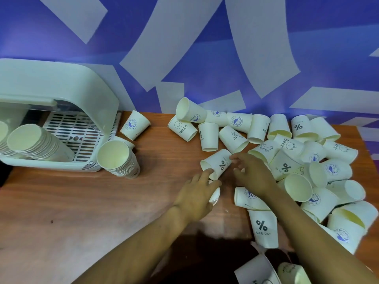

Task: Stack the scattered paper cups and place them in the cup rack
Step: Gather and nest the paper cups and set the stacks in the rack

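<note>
The left hand (194, 198) holds a small stack (215, 194) of cups, and the right hand (253, 174), fingers curled, touches a lying cup (217, 163) on the table (102, 201).

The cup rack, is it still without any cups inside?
No, the cup rack already holds stacked cups lying on their side in it, at its left.

Brown wooden table (82, 201); behind it, blue wall (194, 58) with pale angular shapes
</note>
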Demonstrator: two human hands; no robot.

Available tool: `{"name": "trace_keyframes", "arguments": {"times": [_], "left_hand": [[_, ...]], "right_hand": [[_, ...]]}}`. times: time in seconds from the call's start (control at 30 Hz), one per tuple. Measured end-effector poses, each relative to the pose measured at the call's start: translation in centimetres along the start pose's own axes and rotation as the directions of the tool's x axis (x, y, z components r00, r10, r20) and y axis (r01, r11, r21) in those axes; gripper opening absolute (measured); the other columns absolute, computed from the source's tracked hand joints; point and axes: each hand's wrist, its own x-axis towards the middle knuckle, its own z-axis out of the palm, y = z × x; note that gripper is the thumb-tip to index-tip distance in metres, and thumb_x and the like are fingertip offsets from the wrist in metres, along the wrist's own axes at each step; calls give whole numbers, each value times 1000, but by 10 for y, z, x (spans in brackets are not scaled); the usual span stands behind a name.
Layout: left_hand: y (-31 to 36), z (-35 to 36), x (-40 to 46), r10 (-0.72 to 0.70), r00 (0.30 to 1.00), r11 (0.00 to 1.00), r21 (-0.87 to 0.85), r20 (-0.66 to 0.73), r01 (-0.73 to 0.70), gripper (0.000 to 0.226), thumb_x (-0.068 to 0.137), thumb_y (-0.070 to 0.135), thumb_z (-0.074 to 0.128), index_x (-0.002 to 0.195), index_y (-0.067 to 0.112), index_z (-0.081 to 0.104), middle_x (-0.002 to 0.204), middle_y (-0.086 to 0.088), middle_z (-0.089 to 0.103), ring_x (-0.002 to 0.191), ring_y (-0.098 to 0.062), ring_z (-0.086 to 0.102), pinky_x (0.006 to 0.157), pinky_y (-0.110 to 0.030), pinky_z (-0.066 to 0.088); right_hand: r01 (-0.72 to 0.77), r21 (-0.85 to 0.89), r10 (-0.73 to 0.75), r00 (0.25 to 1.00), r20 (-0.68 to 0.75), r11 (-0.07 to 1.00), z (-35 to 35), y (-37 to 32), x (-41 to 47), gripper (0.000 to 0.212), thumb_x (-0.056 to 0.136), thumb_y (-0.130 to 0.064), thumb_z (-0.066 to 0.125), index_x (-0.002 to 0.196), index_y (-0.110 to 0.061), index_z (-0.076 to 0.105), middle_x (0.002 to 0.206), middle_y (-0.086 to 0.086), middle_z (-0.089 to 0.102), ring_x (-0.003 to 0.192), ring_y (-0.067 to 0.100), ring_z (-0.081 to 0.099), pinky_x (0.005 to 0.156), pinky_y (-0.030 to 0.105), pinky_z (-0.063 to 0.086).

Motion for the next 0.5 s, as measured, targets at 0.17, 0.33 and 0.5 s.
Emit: {"name": "trace_keyframes", "arguments": {"times": [0.17,0.33,0.5], "left_hand": [[-28,-11,-16,-104,995,993,60,-5,104,56,86,28,58,138,23,35,143,-3,29,123,-28,40,100,-37,38],[-51,-17,-19,-211,977,966,154,-5,209,57,82,22,60,133,22,34,132,-2,39,114,-27,45,90,-35,38],[-54,-17,-14,-255,966,938,256,50,235,64,83,19,62,138,23,30,133,-5,40,119,-28,43,94,-37,36]], "right_hand": [[182,-344,-157,983,99,921,7,-21,18,57,78,-8,59,133,-21,50,133,2,52,116,25,47,93,35,42],[335,-571,-197,936,290,749,18,-33,31,73,83,-16,60,146,-29,28,153,-6,27,136,22,27,101,35,29],[360,-581,-206,926,315,730,31,-35,31,65,87,-25,57,145,-32,27,149,-9,32,135,20,27,100,34,29]]}}
